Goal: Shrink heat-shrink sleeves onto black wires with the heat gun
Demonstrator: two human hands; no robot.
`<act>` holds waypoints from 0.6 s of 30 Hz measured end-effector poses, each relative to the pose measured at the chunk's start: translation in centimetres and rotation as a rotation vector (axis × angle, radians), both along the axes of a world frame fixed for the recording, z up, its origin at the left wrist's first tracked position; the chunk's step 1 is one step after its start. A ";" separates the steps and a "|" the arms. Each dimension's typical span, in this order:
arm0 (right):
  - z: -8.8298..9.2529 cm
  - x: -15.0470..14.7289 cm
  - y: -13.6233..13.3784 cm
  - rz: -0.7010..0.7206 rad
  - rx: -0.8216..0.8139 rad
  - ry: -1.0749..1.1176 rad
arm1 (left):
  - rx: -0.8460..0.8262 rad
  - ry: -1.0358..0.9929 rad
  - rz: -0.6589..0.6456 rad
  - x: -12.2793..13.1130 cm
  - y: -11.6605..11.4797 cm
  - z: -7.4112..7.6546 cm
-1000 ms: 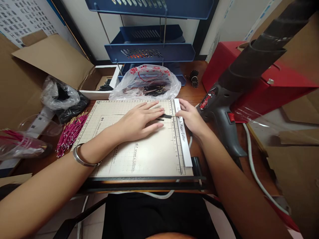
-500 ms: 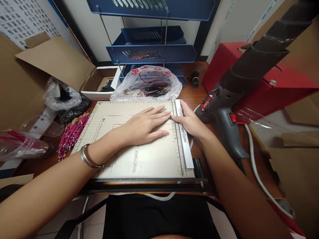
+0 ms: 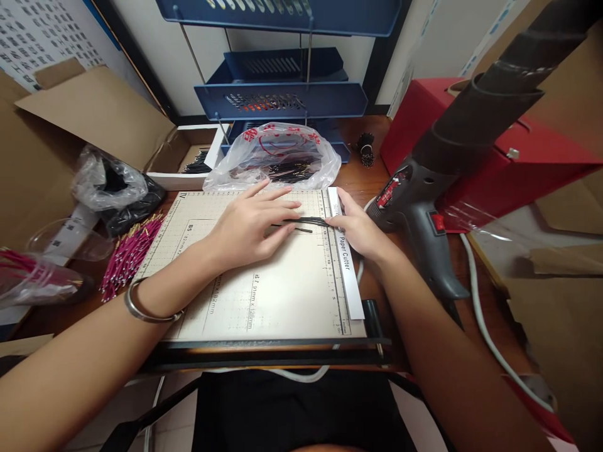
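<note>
A cream paper cutter (image 3: pixel 287 295) with printed grid lines lies in front of me. Across its upper right part runs a small bunch of thin black wires (image 3: pixel 308 220), with one short black piece (image 3: pixel 304 230) just below. My left hand (image 3: pixel 249 223) is open, fingers spread above the board, its thumb and fingertips near the bunch's left end. At the right edge, my right hand (image 3: pixel 360 232) is closed, its thumb pressing the wires' right ends by the ruler marks. Its other fingers pass behind the white labelled strip (image 3: pixel 347 270) and are partly hidden.
Pink wires (image 3: pixel 132 254) lie left of the board. Behind it are a clear plastic bag (image 3: pixel 277 157) of black wires and a blue rack (image 3: pixel 282 100). A heat gun (image 3: pixel 424 207) and a red box (image 3: pixel 522 169) stand right; a white cable (image 3: pixel 485 339) runs nearby.
My left hand has moved left and lifted its fingers apart, uncovering the black wires that lay under it. My right hand stays at the strip. The view has shifted slightly.
</note>
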State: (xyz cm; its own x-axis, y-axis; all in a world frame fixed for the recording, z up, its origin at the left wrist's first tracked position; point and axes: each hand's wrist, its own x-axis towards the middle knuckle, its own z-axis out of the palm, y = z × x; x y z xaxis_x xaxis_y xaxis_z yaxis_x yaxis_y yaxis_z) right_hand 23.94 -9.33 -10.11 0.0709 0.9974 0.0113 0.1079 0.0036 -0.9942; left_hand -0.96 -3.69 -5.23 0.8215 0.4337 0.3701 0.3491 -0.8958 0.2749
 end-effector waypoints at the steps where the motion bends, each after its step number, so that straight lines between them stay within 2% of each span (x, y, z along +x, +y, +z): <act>1: 0.0 0.1 -0.1 0.001 0.005 0.001 | 0.001 -0.015 0.011 -0.2 0.1 0.1; 5: -0.1 0.3 -0.1 -0.007 0.035 -0.021 | -0.031 0.014 -0.001 -0.2 0.3 0.3; 9: 0.0 0.4 0.1 0.014 0.010 0.002 | -0.038 0.059 -0.016 0.9 0.0 0.3; 15: 0.1 0.0 0.2 -0.026 0.049 -0.020 | 0.016 0.028 -0.021 3.5 -1.0 -1.0; 18: 0.2 0.0 0.0 -0.008 0.053 -0.012 | 0.034 -0.003 -0.050 4.0 -1.2 -1.6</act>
State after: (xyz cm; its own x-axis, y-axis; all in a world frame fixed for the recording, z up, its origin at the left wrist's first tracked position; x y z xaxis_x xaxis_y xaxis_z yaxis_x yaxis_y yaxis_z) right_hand 23.98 -9.30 -9.90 0.0781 0.9948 0.0646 0.1198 0.0550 -0.9913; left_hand 3.05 -4.89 -6.85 0.8404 0.3798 0.3865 0.3032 -0.9207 0.2456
